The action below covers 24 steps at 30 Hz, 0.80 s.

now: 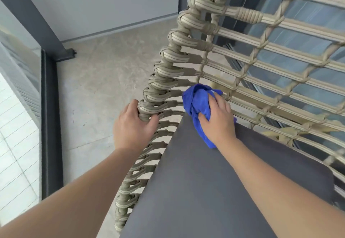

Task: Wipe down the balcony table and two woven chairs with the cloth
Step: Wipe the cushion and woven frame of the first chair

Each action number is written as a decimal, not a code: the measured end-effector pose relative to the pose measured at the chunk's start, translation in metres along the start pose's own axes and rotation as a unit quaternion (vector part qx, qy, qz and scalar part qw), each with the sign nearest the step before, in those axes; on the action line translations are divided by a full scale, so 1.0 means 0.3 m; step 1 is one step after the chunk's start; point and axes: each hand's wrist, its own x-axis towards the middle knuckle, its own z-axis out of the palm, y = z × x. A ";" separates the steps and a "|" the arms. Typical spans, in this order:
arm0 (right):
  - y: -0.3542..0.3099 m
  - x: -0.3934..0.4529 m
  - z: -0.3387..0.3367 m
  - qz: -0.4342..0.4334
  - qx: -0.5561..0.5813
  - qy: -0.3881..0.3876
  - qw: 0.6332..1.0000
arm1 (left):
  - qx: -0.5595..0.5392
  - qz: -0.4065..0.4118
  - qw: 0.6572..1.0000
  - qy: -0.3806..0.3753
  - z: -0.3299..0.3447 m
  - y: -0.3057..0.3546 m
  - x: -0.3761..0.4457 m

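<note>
A woven chair [186, 38] of beige rope fills the right half of the view, with a dark grey seat cushion [205, 181] on it. My left hand [133, 125] grips the chair's rope-wrapped side frame, fingers curled round it. My right hand [218, 118] holds a bunched blue cloth [196, 99] and presses it against the lower woven back, at the cushion's far corner. Part of the cloth hangs out below my palm. The table and the second chair are out of view.
Beige stone floor [104, 73] lies to the left of the chair. A dark metal post [35, 17] and a glass balustrade with a dark base rail [49, 116] run along the left edge. A grey wall [104, 0] closes the far side.
</note>
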 end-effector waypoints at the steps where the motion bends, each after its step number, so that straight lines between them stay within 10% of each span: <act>1: -0.002 0.011 0.022 0.002 -0.016 -0.004 1.000 | 0.001 0.002 1.000 0.001 0.002 -0.003 0.000; 24: -0.080 -0.242 0.204 -0.098 -0.055 0.030 0.993 | 0.025 -0.003 1.000 0.014 0.011 0.007 0.000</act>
